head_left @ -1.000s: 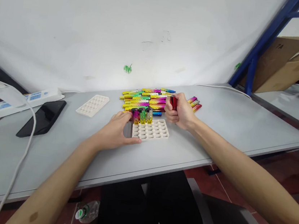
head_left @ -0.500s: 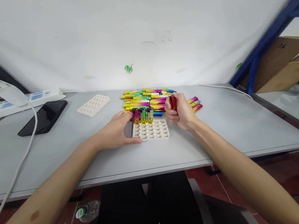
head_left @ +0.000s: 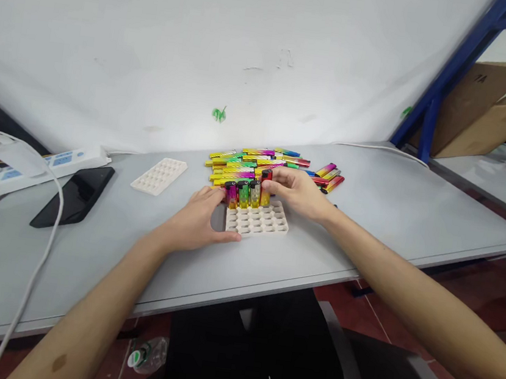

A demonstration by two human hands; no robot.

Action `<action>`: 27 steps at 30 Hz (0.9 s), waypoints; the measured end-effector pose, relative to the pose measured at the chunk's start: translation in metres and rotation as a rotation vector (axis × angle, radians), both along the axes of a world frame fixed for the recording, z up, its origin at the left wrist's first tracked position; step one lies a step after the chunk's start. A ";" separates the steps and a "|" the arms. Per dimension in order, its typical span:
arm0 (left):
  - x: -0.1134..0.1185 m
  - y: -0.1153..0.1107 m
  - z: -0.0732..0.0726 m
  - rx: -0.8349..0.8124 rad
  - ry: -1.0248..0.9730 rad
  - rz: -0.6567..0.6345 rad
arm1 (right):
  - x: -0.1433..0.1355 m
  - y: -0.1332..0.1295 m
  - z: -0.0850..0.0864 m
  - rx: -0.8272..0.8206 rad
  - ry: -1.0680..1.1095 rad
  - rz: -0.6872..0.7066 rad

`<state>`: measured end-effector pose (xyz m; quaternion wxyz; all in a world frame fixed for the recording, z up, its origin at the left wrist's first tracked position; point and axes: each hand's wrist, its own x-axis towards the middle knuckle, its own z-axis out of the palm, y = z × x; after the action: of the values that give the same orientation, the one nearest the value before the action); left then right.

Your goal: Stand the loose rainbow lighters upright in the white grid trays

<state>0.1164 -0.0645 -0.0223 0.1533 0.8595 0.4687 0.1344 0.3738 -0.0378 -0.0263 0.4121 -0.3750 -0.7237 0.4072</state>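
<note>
A white tray (head_left: 258, 221) with rows of slots lies near the table's middle. Along its back row stand a purple-yellow lighter (head_left: 232, 198), a green-yellow lighter (head_left: 243, 196) and a clear-yellow lighter (head_left: 254, 197). My left hand (head_left: 198, 220) braces the tray's left side, its thumb at the front edge and its fingers by the purple lighter. Between the thumb and fingers of my right hand (head_left: 292, 189) is a red-yellow lighter (head_left: 265, 192), upright at the back row beside the clear one. Whether its base is fully seated I cannot tell.
Behind the tray lies a pile of shiny coloured lighters (head_left: 237, 166), with several more (head_left: 330, 177) to the right. A second white tray (head_left: 159, 176), a black phone (head_left: 74, 197) and a power strip (head_left: 65, 160) are at left. A white cable (head_left: 44, 256) crosses the table's left side.
My right hand has moved left and down, bringing the red-yellow lighter from above the table's right side to the tray's back row. My left hand stays at the tray.
</note>
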 end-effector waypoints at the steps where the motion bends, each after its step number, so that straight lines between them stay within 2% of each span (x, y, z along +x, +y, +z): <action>1: 0.000 0.000 0.000 0.000 0.003 0.002 | -0.001 -0.001 0.000 0.015 -0.035 -0.016; 11: 0.001 -0.001 0.001 0.002 0.008 0.002 | 0.006 -0.002 0.004 0.238 -0.316 -0.131; 18: 0.001 -0.001 0.001 0.007 0.005 0.005 | 0.007 -0.004 0.008 0.220 -0.398 -0.098; 22: 0.001 -0.001 0.001 0.010 0.010 -0.002 | 0.012 0.004 0.002 0.184 -0.314 -0.237; 24: 0.001 0.000 0.001 0.012 0.015 -0.003 | 0.015 0.010 -0.004 0.247 -0.443 -0.299; 27: 0.001 0.000 0.000 0.013 0.013 -0.002 | 0.017 0.016 -0.012 0.349 -0.692 -0.283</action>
<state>0.1171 -0.0643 -0.0221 0.1449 0.8619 0.4677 0.1317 0.3909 -0.0221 -0.0379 0.2540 -0.5101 -0.8190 0.0675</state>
